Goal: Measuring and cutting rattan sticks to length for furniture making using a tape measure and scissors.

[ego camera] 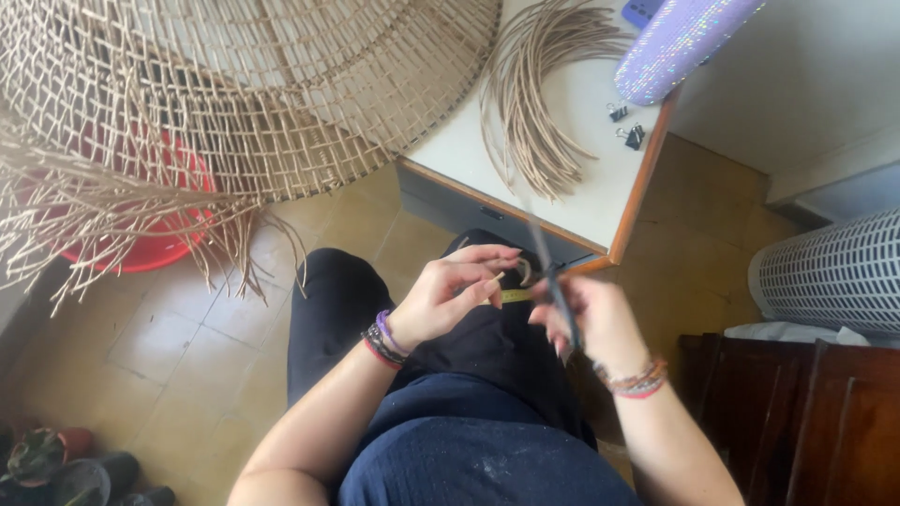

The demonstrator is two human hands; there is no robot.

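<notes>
Left hand (450,295) is pinching a yellow strip (514,296) taut, while right hand (591,314) is gripping dark blurred scissors (560,300) against it.

No packages, labels, signs or screens in view at the weaving table.

Nothing in the scene bears print or a display: no box, wrapper, tag, notice or monitor shows anywhere, near or far, left or right.
</notes>
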